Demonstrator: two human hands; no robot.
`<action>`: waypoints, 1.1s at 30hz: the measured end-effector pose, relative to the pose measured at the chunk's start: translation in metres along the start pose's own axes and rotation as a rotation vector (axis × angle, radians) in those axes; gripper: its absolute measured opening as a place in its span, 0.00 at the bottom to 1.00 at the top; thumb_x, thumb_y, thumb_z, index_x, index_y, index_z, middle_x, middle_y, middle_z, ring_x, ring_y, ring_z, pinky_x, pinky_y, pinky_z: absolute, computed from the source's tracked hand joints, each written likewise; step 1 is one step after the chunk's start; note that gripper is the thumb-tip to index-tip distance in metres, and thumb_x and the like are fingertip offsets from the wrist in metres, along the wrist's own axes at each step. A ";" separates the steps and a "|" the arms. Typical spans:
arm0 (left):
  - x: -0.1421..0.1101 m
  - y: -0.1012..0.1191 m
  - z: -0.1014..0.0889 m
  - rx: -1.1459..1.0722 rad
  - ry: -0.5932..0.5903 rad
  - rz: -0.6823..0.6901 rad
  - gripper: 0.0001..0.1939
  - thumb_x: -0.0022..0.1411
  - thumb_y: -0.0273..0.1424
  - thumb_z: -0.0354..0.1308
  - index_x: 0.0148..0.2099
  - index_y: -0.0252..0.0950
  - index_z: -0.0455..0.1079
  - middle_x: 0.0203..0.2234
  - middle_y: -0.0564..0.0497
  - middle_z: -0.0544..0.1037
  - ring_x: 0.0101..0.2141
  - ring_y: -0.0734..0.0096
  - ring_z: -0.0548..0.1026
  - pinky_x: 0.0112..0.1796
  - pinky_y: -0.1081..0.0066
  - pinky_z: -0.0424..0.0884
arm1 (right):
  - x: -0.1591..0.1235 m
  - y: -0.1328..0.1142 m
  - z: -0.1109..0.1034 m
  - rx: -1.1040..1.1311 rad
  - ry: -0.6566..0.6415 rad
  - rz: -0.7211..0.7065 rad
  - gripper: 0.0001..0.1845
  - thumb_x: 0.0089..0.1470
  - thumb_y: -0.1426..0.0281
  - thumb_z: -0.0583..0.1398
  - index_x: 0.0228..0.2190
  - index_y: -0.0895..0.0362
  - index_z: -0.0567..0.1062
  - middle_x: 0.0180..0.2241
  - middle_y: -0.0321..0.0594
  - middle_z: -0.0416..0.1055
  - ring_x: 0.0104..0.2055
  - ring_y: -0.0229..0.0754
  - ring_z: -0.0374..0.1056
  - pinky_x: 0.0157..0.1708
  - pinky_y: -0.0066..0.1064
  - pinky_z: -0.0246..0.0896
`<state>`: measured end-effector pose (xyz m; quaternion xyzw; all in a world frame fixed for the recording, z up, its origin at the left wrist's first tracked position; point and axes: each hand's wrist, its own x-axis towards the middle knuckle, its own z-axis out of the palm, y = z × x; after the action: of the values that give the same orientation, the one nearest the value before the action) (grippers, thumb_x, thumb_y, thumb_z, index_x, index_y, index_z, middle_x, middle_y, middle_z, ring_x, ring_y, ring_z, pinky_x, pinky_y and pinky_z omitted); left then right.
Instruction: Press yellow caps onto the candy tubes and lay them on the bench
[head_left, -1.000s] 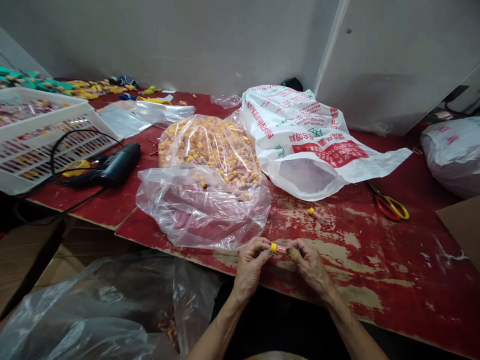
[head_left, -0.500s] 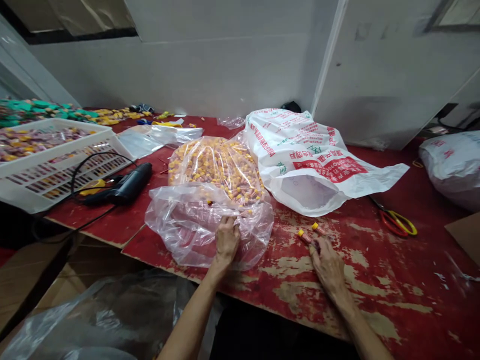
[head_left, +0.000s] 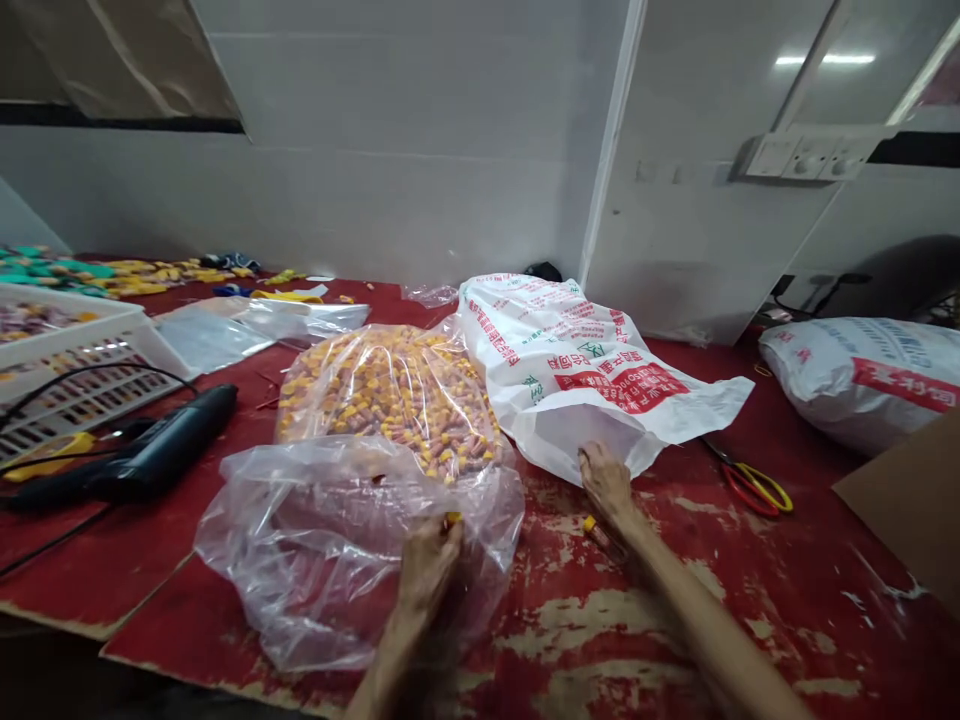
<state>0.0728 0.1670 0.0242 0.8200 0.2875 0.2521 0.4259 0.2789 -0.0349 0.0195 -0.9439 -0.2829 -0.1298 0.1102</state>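
Note:
My left hand (head_left: 429, 562) reaches into the mouth of a clear plastic bag (head_left: 360, 520) full of small yellow-and-pink pieces (head_left: 397, 395); its fingers pinch one yellow-tipped piece (head_left: 453, 518). My right hand (head_left: 606, 482) rests at the open lower edge of a white printed sack (head_left: 577, 375), fingers curled on the rim. One small yellow-capped piece (head_left: 598, 530) lies on the worn red table (head_left: 750, 590) just beside my right wrist.
A black corded tool (head_left: 150, 455) lies at the left beside a white slotted crate (head_left: 67, 370). Red-and-yellow scissors (head_left: 750, 482) lie right of the sack. Another filled white sack (head_left: 862, 375) and a cardboard corner (head_left: 911, 500) stand at the right. Flat clear bags (head_left: 255, 325) lie behind.
Both hands held one small piece together at the table edge, then parted. The left went into the clear bag; the right set pieces down and moved up to the white sack's mouth.

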 end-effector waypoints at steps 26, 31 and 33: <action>-0.123 0.032 0.005 -1.180 0.073 -0.519 0.18 0.41 0.33 0.72 0.37 0.37 0.76 0.32 0.50 0.79 0.36 0.69 0.75 0.41 0.72 0.68 | -0.092 -0.013 -0.043 0.747 -0.223 -0.354 0.12 0.60 0.62 0.51 0.38 0.53 0.71 0.33 0.40 0.71 0.34 0.42 0.67 0.34 0.31 0.63; -0.135 0.043 0.027 -1.147 -0.004 -0.514 0.16 0.41 0.30 0.72 0.35 0.36 0.75 0.29 0.54 0.77 0.32 0.75 0.74 0.38 0.77 0.67 | -0.160 -0.030 -0.059 0.940 -0.248 -0.304 0.09 0.60 0.67 0.54 0.40 0.54 0.72 0.35 0.41 0.71 0.36 0.41 0.67 0.36 0.30 0.63; -0.141 0.045 0.035 -1.102 -0.028 -0.495 0.14 0.43 0.30 0.71 0.35 0.36 0.75 0.29 0.54 0.77 0.32 0.77 0.73 0.38 0.78 0.67 | -0.166 -0.032 -0.060 0.963 -0.240 -0.291 0.10 0.60 0.69 0.54 0.42 0.54 0.72 0.37 0.41 0.70 0.38 0.41 0.67 0.38 0.31 0.62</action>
<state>0.0071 0.0297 0.0202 0.3906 0.2909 0.2465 0.8379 0.1157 -0.1094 0.0294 -0.7453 -0.4494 0.1104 0.4799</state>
